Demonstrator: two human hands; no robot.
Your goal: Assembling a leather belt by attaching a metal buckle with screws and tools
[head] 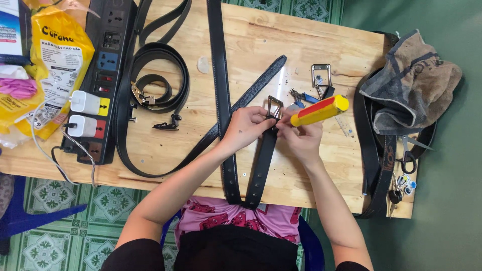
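The left hand [246, 125] is closed around the black leather belt strap [263, 160] just below its silver rectangular metal buckle [274, 107], at the wooden table's [251, 40] middle; the right hand [301, 136] grips a yellow-and-red-handled screwdriver [320, 111], tip at the buckle; a firm pinch and square tip should prevent slipping.

The tool's [321, 110] working tip is hidden behind the right hand [301, 138], so its kind cannot be told. The left hand's [244, 128] fingertips cover the joint between belt [263, 160] and buckle [274, 107]. The long strap [217, 60] and the power strip [108, 65] run off the top edge; the yellow bag [57, 55] is cut at the left. Small pliers [303, 97], perhaps, lie half hidden behind the tool. A cloth [409, 80] covers the belts at the table's [326, 45] right end. The keys [401, 185] are too small to make out.
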